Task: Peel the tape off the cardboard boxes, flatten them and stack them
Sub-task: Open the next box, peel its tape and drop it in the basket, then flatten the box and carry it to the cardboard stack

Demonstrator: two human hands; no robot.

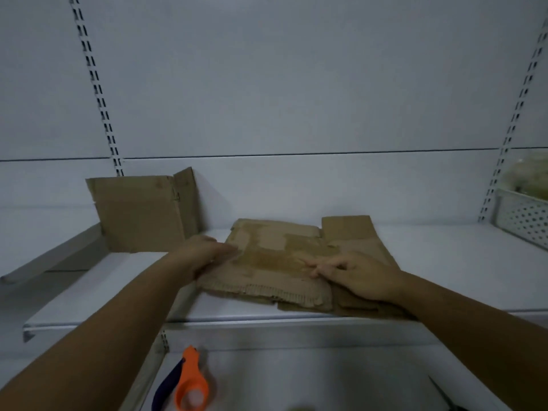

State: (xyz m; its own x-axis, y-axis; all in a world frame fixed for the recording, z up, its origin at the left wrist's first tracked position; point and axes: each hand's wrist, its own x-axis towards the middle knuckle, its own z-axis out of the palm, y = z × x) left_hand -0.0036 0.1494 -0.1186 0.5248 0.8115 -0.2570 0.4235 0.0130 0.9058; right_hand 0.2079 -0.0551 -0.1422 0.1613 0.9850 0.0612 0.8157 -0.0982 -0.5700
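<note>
Both hands are down on the flattened brown cardboard box (275, 262), which lies on the white metal shelf (444, 262) with its long axis running left to right. The left hand (204, 256) meets the sheet's left edge, fingers extended; whether it pinches the edge I cannot tell. The right hand (361, 275) rests on top, right of the sheet's middle, fingers loosely curled, apparently pinching at the surface, perhaps tape. A second flattened brown cardboard piece (355, 232) sits underneath, showing beyond the top sheet's right side. Left of and behind the sheet, another brown cardboard box (142, 215) stands upright against the wall, nearer the left hand, so that hand looks best placed for it.
</note>
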